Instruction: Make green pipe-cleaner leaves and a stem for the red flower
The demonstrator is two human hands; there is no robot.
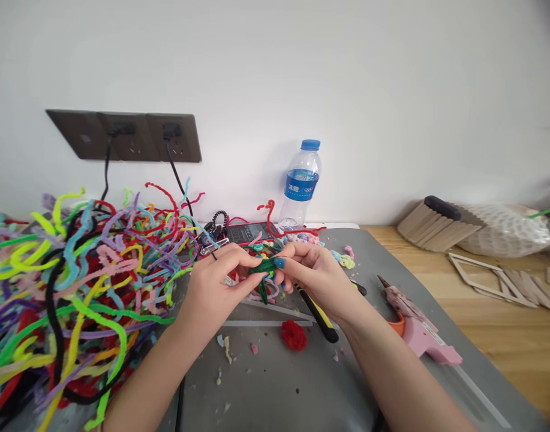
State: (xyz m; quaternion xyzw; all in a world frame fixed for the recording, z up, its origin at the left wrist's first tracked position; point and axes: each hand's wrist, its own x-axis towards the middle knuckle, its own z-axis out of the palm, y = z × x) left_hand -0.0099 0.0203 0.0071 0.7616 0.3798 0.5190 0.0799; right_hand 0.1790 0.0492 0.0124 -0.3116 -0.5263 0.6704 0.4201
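Observation:
Between the fingertips of both hands is a dark green pipe cleaner [266, 266], bent into a small folded shape. My left hand [225, 273] pinches its left end, and my right hand [310, 270] grips its right end with thumb and forefinger. Just below, a green loop hangs down over the mat. A red fuzzy pipe-cleaner flower [294, 335] lies on the grey mat [257, 390] under my right hand. Beside it, the yellow and black handle of a tool [322, 318] sticks out from beneath that hand; its far end is partly hidden.
A large tangle of coloured pipe cleaners [99, 288] fills the left side. A pink glue gun [430, 339] lies at the right. A water bottle [300, 186] stands by the wall near a phone [248, 232]. Wooden sticks [436, 225] and bubble wrap [504, 231] are far right.

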